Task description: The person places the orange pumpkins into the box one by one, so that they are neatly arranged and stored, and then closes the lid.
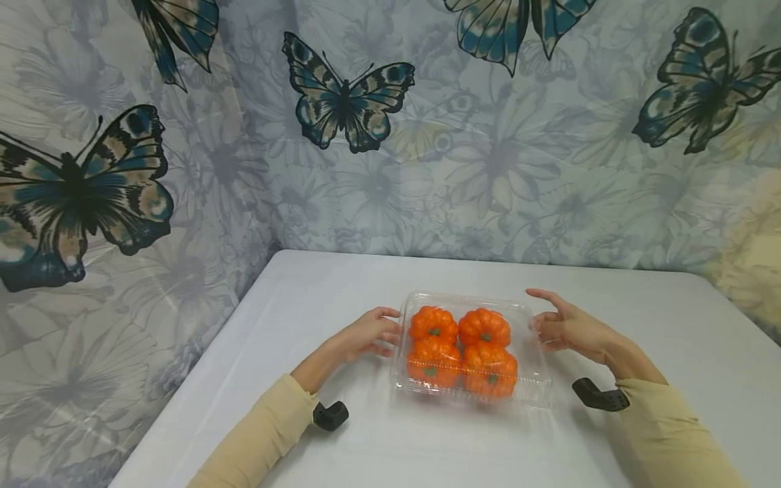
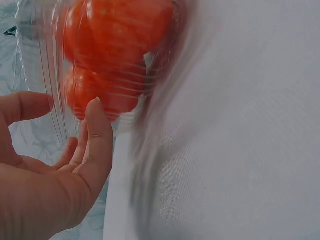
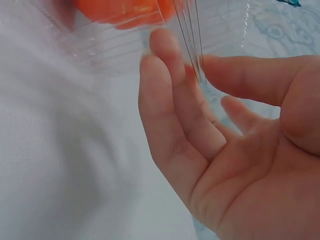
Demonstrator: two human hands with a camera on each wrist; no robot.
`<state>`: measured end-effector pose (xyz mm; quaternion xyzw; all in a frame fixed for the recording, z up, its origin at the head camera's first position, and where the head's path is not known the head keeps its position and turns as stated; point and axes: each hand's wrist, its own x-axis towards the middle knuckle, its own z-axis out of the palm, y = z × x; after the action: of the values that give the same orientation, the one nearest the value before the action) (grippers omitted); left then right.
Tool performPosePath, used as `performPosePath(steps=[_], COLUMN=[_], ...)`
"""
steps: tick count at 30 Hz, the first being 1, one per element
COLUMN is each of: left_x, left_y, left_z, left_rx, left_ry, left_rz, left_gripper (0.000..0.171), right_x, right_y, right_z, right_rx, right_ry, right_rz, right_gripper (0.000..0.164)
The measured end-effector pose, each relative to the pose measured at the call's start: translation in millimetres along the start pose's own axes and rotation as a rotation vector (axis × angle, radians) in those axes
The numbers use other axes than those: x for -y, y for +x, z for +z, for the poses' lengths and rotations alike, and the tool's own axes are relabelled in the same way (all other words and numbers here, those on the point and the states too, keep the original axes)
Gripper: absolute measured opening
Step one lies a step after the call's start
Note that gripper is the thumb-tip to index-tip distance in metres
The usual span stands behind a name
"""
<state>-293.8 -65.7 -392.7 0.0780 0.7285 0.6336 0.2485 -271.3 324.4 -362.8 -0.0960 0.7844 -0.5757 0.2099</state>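
Note:
A clear plastic clamshell box [image 1: 532, 376] is over the middle of the white table, its lid down over several small orange pumpkins [image 1: 485, 327] with green stems. At its left side, my left hand [image 1: 371, 333] holds the edge. The left wrist view shows the thumb at the rim and the fingertips [image 2: 98, 112] against the ribbed wall. My right hand [image 1: 564, 329] pinches the opposite edge, its index finger stretched out past the box. In the right wrist view, the thumb [image 3: 240, 75] meets the rim from one side and two fingertips from the other.
The white tabletop [image 1: 342, 285] reaches back to a wall hung with butterfly-print cloth [image 1: 375, 196]. Black wrist-worn devices [image 1: 330, 415] sit below both wrists, at the cuffs of the beige sleeves [image 1: 262, 434].

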Motion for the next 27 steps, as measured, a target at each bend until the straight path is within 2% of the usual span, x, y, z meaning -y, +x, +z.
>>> performPosePath(steps=[9,15,22,27], left_x=[0.9,2.5,1.8,3.0], left_y=[-6.6,-14.2,-26.7,-33.3], left_z=[4.7,3.5,1.5,3.4], left_rx=[0.05,0.119,0.206,0.261], left_ry=[0.072,0.105,0.118,0.062], left_rz=[-0.028,-0.035,-0.066,-0.09], left_gripper=[0.036,0.029,0.037,0.043], right_x=[-0.2,1.4,3.6,4.0], right_y=[4.8,7.5,11.6,11.2], right_z=[-6.4,-6.3,-2.6,4.0], right_rx=[-0.051,-0.072,-0.087,-0.096], right_ry=[-0.033,-0.05,-0.082,-0.058], right_rz=[-0.035,-0.027,-0.008,0.048], right_gripper=[0.075,0.073,0.07,0.066])
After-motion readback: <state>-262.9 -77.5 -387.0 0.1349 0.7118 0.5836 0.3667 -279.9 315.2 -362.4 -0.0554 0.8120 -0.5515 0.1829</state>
